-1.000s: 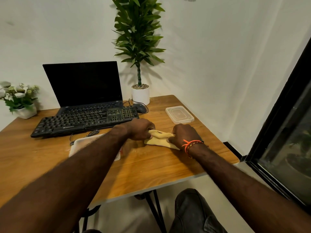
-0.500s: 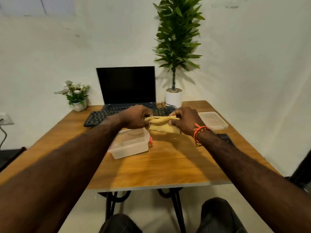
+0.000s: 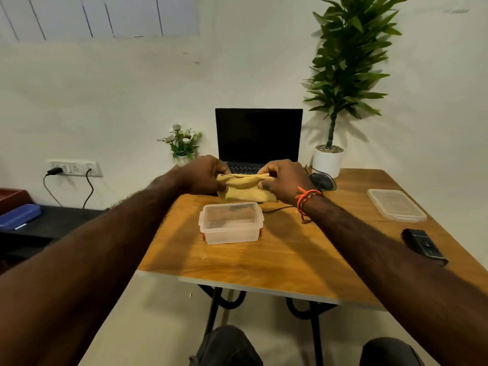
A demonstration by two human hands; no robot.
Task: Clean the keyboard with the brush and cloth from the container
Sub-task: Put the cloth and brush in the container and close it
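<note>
Soft yellow folded cloth (image 3: 247, 188) lifted off wooden table (image 3: 264, 260) since a second ago, now held above clear plastic container (image 3: 231, 223). Pinched at both ends by left hand (image 3: 203, 175) and right hand (image 3: 285, 180). Probably going back into container; black keyboard mostly hidden behind hands.

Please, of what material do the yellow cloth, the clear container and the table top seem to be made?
Cloth: soft woven or microfibre fabric, matte; it sags and creases between both hands.
Container: translucent plastic, slightly frosted; its dark contents show dimly through the wall.
Table top: wood or wood-look laminate, smooth with a light sheen; grain lines run across it, and the pale front edge suggests a laminated board.
</note>
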